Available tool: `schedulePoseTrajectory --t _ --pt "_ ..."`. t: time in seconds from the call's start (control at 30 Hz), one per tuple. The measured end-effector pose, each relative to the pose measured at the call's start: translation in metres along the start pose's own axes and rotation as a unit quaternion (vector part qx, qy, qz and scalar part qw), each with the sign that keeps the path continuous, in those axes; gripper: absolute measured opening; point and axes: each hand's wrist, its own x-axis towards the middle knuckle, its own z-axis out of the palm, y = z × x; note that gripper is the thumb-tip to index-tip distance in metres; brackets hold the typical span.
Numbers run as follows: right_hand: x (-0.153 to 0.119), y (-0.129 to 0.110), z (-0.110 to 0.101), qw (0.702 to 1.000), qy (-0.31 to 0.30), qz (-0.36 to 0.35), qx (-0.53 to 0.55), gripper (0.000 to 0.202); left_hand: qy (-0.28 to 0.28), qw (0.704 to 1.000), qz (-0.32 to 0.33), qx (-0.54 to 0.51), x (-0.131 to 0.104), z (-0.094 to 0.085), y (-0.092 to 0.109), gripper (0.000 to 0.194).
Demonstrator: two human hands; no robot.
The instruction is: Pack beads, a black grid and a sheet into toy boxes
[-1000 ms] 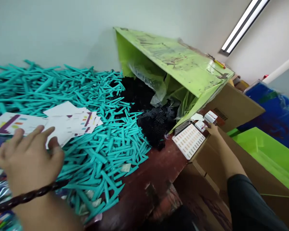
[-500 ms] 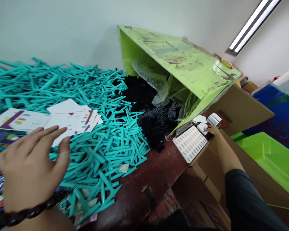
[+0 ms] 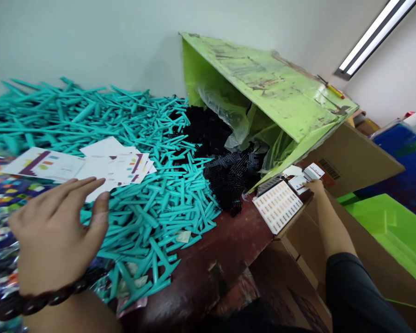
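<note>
My left hand (image 3: pixel 57 236) hovers flat with fingers apart over a big heap of teal plastic pieces (image 3: pixel 142 152), close to a fan of white printed cards (image 3: pixel 114 166). It holds nothing and wears a dark bead bracelet. My right hand (image 3: pixel 316 187) reaches far right, its fingertips touching small white cards (image 3: pixel 307 178) at the table's corner, next to a white sheet of small orange labels (image 3: pixel 277 206). Whether it grips a card is unclear.
A tilted green bin (image 3: pixel 263 92) lined with clear plastic spills black plastic pieces (image 3: pixel 225 171) onto the dark red table (image 3: pixel 211 259). Cardboard boxes (image 3: pixel 350 162) stand to the right, with a green tray (image 3: pixel 395 231) and blue sheeting behind. Colourful printed packs (image 3: pixel 0 208) lie at the far left.
My left hand has drifted right and forward with its fingers spreading. The right hand stays at the small cards. The view has shifted slightly.
</note>
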Motion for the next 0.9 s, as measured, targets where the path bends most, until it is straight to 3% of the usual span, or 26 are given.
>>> schedulePoseTrajectory --t 0.1,0.17,0.27,0.33,0.4,0.47,0.5,0.6,0.7,0.8,0.87,0.9 --pt "-0.026 -0.002 -0.041 0.999 -0.018 0.02 0.035 0.023 0.011 0.998 0.068 0.014 0.001 -0.004 -0.003 0.04" --pt "-0.055 -0.008 -0.071 0.997 -0.049 -0.008 0.054 0.024 -0.012 0.997 0.069 -0.018 -0.001 -0.005 0.0 0.035" --pt "-0.117 -0.039 -0.096 0.955 -0.187 -0.192 0.125 0.02 -0.08 0.983 0.021 -0.162 -0.008 0.0 0.016 0.026" --pt "-0.169 -0.081 -0.096 0.911 -0.244 -0.306 0.131 0.031 -0.203 0.931 -0.018 -0.301 -0.013 0.008 0.032 0.027" --pt "-0.225 -0.137 -0.084 0.876 -0.277 -0.36 0.162 0.03 -0.334 0.839 -0.024 -0.428 -0.017 0.018 0.048 0.033" --pt "-0.275 -0.198 -0.064 0.829 -0.32 -0.416 0.194 0.029 -0.387 0.781 -0.034 -0.489 -0.021 0.024 0.058 0.038" --pt "-0.294 -0.227 -0.052 0.815 -0.312 -0.434 0.226 0.028 -0.387 0.776 -0.05 -0.496 -0.022 0.024 0.06 0.036" --pt "-0.332 -0.298 -0.018 0.772 -0.297 -0.452 0.333 0.025 -0.297 0.822 -0.133 -0.467 -0.02 0.016 0.05 0.031" --pt "-0.354 -0.345 0.011 0.739 -0.305 -0.417 0.432 0.023 -0.166 0.88 -0.16 -0.415 -0.013 0.003 0.02 0.028" --pt "-0.371 -0.378 0.037 0.675 -0.398 -0.329 0.526 0.042 -0.027 0.92 -0.175 -0.349 -0.007 -0.005 -0.012 0.027" --pt "-0.38 -0.397 0.052 0.631 -0.472 -0.291 0.543 0.055 0.074 0.924 -0.212 -0.309 -0.004 -0.004 -0.03 0.038" --pt "-0.383 -0.405 0.059 0.618 -0.493 -0.288 0.54 0.051 0.117 0.92 -0.232 -0.292 -0.003 -0.002 -0.037 0.043"
